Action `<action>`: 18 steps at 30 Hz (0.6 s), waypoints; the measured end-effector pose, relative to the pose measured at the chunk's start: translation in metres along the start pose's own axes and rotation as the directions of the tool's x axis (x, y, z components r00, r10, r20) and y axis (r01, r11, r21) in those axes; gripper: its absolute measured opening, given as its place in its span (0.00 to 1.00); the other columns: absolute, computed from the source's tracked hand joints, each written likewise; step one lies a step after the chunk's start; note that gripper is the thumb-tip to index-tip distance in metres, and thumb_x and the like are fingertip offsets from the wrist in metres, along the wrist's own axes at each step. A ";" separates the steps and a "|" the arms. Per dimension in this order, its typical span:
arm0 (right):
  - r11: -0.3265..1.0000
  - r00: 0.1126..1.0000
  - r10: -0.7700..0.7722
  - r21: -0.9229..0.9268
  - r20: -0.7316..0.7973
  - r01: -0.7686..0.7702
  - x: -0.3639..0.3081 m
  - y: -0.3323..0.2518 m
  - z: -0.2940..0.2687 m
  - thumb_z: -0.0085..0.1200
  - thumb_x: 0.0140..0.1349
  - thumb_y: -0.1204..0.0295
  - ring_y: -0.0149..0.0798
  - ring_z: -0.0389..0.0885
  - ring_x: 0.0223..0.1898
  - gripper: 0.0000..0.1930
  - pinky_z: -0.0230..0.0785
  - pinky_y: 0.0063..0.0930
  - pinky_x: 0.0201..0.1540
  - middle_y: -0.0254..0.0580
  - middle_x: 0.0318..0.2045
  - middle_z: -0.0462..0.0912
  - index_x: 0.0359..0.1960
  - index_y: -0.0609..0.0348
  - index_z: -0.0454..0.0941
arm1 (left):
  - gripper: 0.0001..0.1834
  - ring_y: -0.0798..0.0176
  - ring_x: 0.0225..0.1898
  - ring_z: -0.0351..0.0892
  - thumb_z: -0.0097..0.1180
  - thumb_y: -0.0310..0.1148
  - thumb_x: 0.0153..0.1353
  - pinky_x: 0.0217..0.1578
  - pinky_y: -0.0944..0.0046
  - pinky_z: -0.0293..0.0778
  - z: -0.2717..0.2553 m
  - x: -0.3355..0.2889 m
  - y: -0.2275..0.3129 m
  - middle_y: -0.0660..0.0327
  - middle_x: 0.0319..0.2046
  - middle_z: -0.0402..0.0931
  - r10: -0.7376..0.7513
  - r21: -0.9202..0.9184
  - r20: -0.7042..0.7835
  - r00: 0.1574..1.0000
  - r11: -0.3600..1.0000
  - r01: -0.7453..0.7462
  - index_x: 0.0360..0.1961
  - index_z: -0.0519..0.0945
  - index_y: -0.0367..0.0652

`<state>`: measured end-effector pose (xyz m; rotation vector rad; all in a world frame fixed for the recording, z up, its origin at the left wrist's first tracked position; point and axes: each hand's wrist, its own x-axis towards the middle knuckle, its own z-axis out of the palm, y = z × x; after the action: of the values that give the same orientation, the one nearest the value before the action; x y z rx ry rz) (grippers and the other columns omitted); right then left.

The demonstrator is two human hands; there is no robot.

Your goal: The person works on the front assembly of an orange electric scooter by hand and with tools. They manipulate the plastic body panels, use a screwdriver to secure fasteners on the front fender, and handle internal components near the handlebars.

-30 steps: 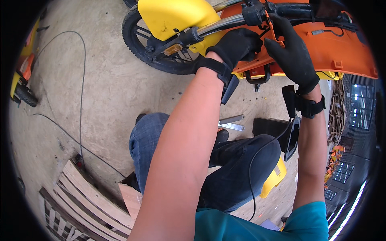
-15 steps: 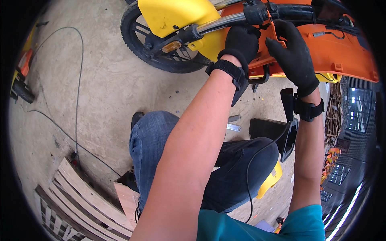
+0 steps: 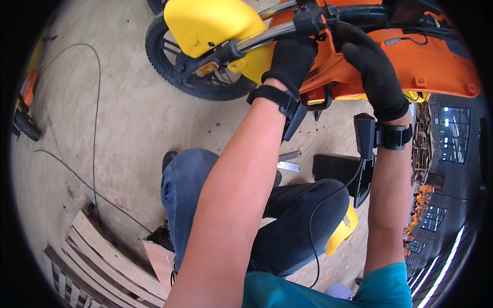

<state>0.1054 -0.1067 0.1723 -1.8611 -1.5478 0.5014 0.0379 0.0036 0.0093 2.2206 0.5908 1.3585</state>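
Observation:
A motorcycle with an orange body panel (image 3: 390, 66), a yellow front fender (image 3: 213, 25) and a metal fork tube (image 3: 264, 38) stands before me. My left hand (image 3: 294, 59), in a black glove, is closed just below the fork tube, against the inner side of the orange panel. Its fingertips and whatever they hold are hidden. My right hand (image 3: 372, 66), also gloved in black, bends over the panel's raised edge, with thumb and fingers closed about it. A black handlebar part (image 3: 359, 13) lies just above that hand. Both wrists wear black straps with small devices.
The black front wheel (image 3: 164, 66) rests on the concrete floor. Wrenches (image 3: 289, 166), a black box-like part (image 3: 334, 169) and a yellow panel (image 3: 341, 231) lie near my knees. A wooden pallet (image 3: 108, 251) is at lower left; cables (image 3: 97, 118) cross the floor.
The view has shifted slightly, so the motorcycle appears farther left. My right hand's thumb and fingers have drawn closer together at the orange edge. The left hand stays below the fork tube.

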 end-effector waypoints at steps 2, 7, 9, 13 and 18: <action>0.989 0.998 -0.044 -0.140 -0.039 0.038 0.002 0.006 -0.003 0.48 0.71 0.67 0.40 0.76 0.59 0.21 0.69 0.32 0.61 0.44 0.58 0.77 0.61 0.65 0.71 | 0.13 0.51 0.35 0.82 0.59 0.21 0.49 0.34 0.57 0.78 0.003 0.001 -0.006 0.54 0.31 0.82 -0.066 -0.146 -0.048 0.997 0.988 0.058 0.37 0.84 0.44; 0.990 0.988 0.092 -0.096 -0.128 -0.105 -0.001 0.016 -0.006 0.48 0.67 0.79 0.38 0.83 0.48 0.14 0.78 0.28 0.51 0.44 0.47 0.82 0.53 0.66 0.77 | 0.13 0.44 0.51 0.78 0.51 0.28 0.62 0.50 0.55 0.72 -0.003 0.005 0.015 0.45 0.43 0.81 -0.404 -0.833 0.257 0.878 0.369 0.413 0.47 0.80 0.39; 0.914 0.990 -0.008 -0.402 -0.141 -0.050 -0.008 0.021 -0.010 0.55 0.52 0.84 0.43 0.83 0.37 0.11 0.76 0.30 0.38 0.45 0.35 0.80 0.39 0.62 0.80 | 0.15 0.49 0.51 0.79 0.52 0.29 0.63 0.51 0.57 0.72 0.021 -0.007 0.012 0.48 0.43 0.82 -0.250 -0.758 0.101 0.963 0.607 0.237 0.50 0.79 0.38; 0.996 0.958 0.085 0.045 -0.273 -0.075 0.014 0.020 -0.002 0.55 0.61 0.74 0.32 0.80 0.31 0.05 0.74 0.25 0.33 0.37 0.29 0.79 0.37 0.61 0.80 | 0.14 0.56 0.48 0.80 0.53 0.28 0.64 0.49 0.60 0.72 -0.005 -0.004 0.008 0.51 0.42 0.82 -0.406 -0.688 0.383 0.829 0.474 0.550 0.49 0.80 0.37; 0.872 0.856 0.387 0.436 -0.341 -0.221 0.029 0.012 0.009 0.57 0.65 0.68 0.30 0.74 0.24 0.08 0.71 0.23 0.30 0.35 0.25 0.77 0.34 0.60 0.78 | 0.14 0.60 0.38 0.81 0.56 0.32 0.65 0.40 0.60 0.73 -0.014 0.000 0.012 0.52 0.36 0.83 -0.542 -0.786 0.391 0.744 0.224 0.577 0.46 0.80 0.32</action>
<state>0.1150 -0.0773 0.1609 -1.7640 -0.7970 0.4665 0.0262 -0.0042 0.0222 0.9624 0.4348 0.8641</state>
